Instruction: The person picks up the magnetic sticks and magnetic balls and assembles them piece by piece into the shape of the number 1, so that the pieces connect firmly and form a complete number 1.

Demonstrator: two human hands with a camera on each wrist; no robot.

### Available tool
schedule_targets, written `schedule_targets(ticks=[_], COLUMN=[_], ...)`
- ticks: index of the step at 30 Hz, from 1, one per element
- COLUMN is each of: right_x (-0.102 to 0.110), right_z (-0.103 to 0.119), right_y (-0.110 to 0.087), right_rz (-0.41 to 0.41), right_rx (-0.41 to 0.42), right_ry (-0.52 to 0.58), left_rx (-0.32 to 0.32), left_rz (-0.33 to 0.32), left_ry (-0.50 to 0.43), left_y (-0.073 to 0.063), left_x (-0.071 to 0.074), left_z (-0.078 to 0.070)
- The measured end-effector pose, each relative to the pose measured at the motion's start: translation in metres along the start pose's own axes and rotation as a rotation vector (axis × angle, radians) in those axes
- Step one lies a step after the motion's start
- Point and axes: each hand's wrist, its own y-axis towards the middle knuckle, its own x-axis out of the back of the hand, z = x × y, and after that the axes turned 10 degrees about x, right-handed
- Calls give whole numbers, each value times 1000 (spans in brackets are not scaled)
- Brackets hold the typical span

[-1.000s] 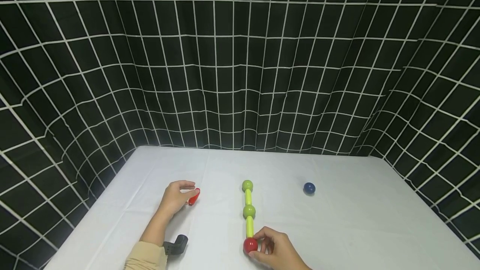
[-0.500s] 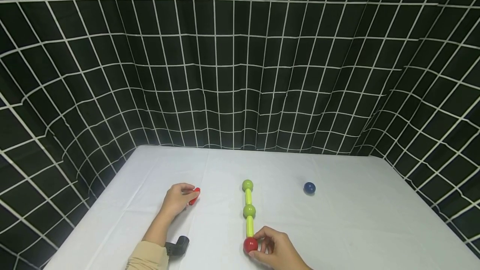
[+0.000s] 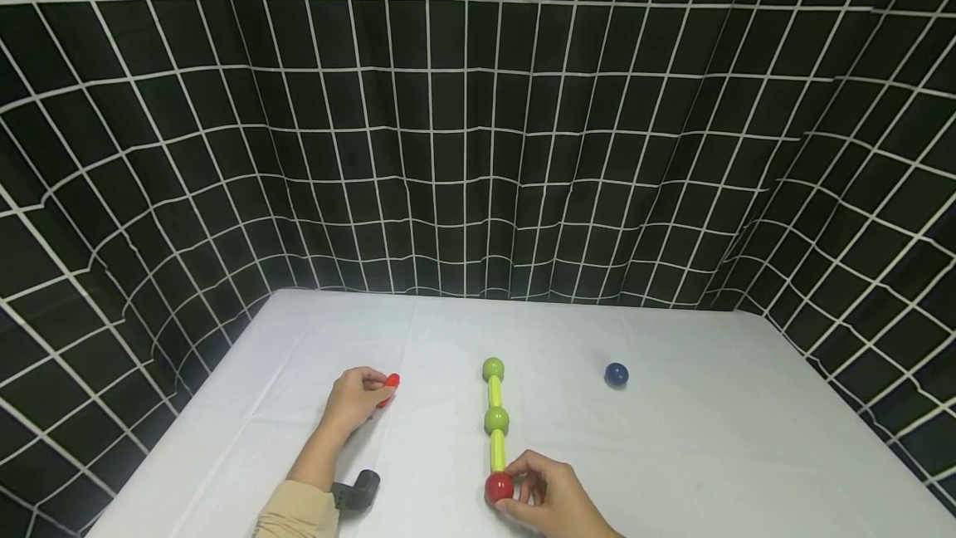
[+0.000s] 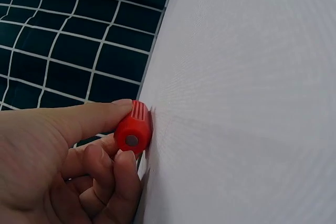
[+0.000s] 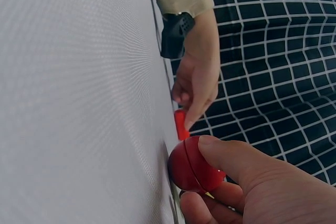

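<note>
Left hand (image 3: 349, 398), lower left of centre: is sitting slightly lower than a second ago, its fingers narrowing and now pinching the red rod (image 3: 392, 380), which is slanting toward upper right. Green chain (image 3: 496, 420), lower centre: is running down the frame, its lower end touching the red ball (image 3: 499, 487). Right hand (image 3: 553, 496), bottom centre: is holding that ball between thumb and fingers. Blue ball (image 3: 616, 375), lower right of centre: is resting on the white table (image 3: 695, 430).

In the head view, the left hand (image 3: 351, 398) covers part of the red rod (image 3: 392, 379); the near edge crops the beige sleeve (image 3: 297, 510) and right hand (image 3: 554, 496). The right wrist view shows only slivers of the green chain (image 3: 496, 420) past the red ball (image 5: 193, 165).
</note>
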Motion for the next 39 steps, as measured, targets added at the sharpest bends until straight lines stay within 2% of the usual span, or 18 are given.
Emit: schedule_targets(ticks=[7,14,21,28,36,39], right_x=[-1,-2,-1,0,2,2], right_z=[0,0,1,1,-1,-1], right_y=[0,1,2,2,6,9], right_rz=[1,-1,3,6,-4,-8], right_rx=[3,2,-29,-25,46,58], right_ry=[8,8,19,12,-48,-57], left_rx=[-2,-6,34,50,64,55], left_rz=[2,8,60,94,124,156], left_ry=[59,63,-15,-43,-94,-134], left_y=[-1,-1,-2,-3,-4,-3], left_x=[0,1,-1,-1,-1,-1], left_z=[2,3,-1,-1,-3,-3])
